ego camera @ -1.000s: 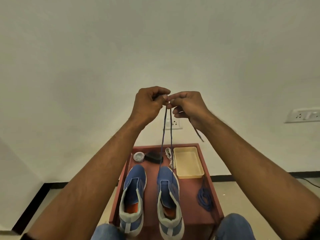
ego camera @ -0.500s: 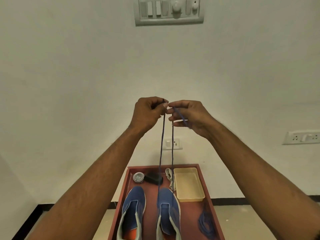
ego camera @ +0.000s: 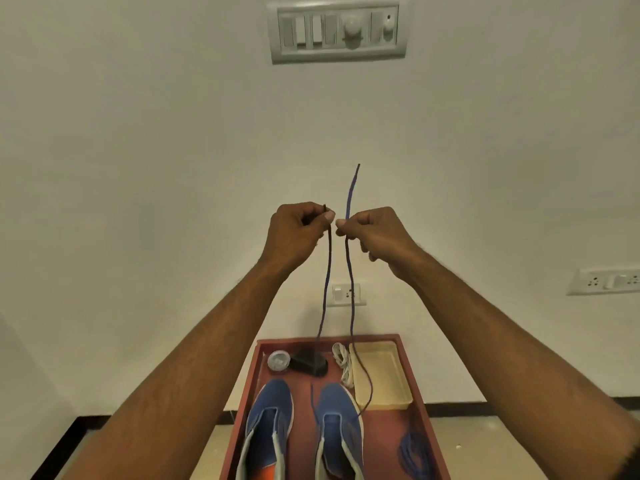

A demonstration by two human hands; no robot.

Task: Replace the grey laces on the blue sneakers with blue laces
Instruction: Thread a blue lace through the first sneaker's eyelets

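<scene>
Between both raised hands (ego camera: 337, 230), blue lace (ego camera: 350, 289) ends hang, pinched.

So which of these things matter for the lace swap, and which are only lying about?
For the job: blue lace held by both hands, right sneaker, left sneaker, spare blue lace, removed pale laces.
Lying about: yellow tray, round tin, black object.

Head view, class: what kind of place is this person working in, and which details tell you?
Probably a room in a home or office: a plain painted wall with a switch panel, wall sockets, and a low red table on a tiled floor.
</scene>
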